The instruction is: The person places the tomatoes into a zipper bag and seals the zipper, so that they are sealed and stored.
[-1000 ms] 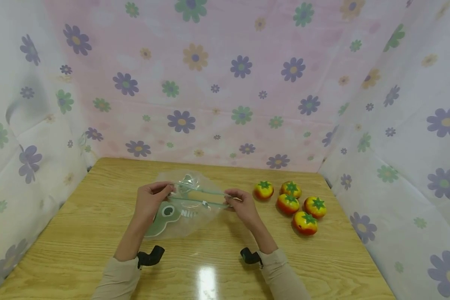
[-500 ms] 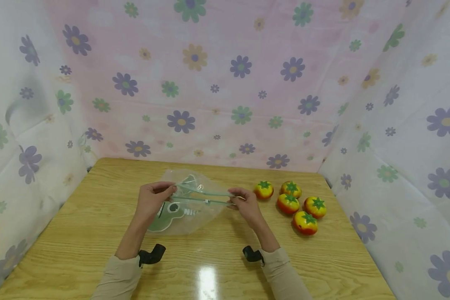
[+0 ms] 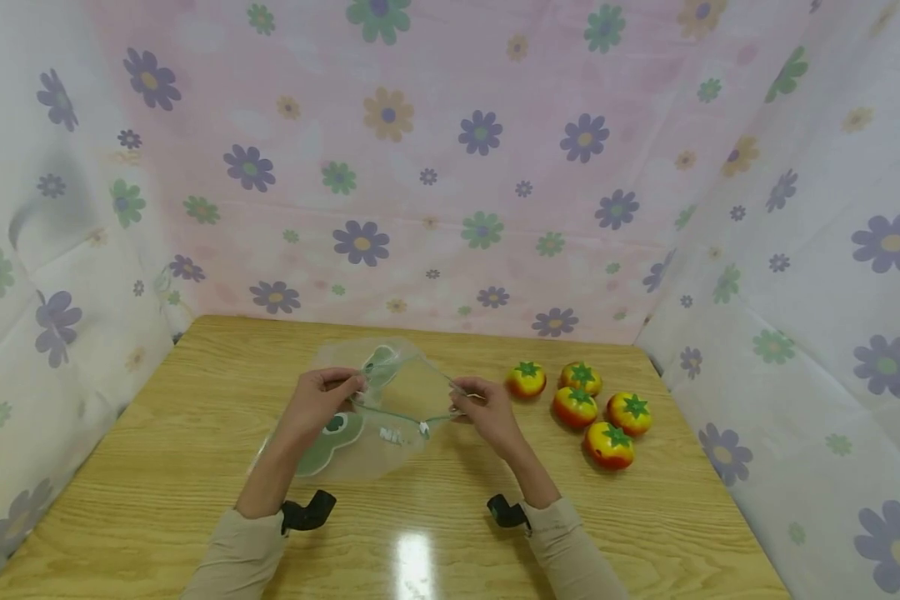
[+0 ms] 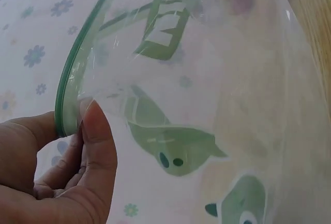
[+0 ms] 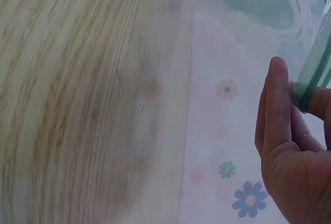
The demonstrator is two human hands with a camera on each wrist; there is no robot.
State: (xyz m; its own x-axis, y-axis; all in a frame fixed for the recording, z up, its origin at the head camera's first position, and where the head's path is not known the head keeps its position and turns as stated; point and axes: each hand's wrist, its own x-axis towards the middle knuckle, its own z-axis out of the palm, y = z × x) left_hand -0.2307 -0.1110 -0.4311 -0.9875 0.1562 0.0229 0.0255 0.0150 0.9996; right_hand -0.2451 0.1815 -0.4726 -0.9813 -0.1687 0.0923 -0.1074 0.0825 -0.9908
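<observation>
Plastic bag (image 3: 386, 458), printed in green, gapes wide over the wooden table (image 3: 195, 417); I cannot tell whether its underside touches the wood. I watch the left hand (image 3: 317, 402) pinch one end of the green zip (image 4: 63, 87), while the right hand (image 3: 491, 415) pinches the other, near the white slider (image 3: 423, 428). To its right I count five red-and-yellow tomatoes (image 3: 573, 408), grouped together.

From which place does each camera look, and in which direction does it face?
Head: worn on the head, facing forward and down at bag and table; left hand, right hand and sleeves show.
Left wrist: on that wrist, facing the bag; left hand at lower left.
Right wrist: on that wrist, facing table and bag; right hand at lower right.
Both wrist views share the green strip and flowered cloth.
</observation>
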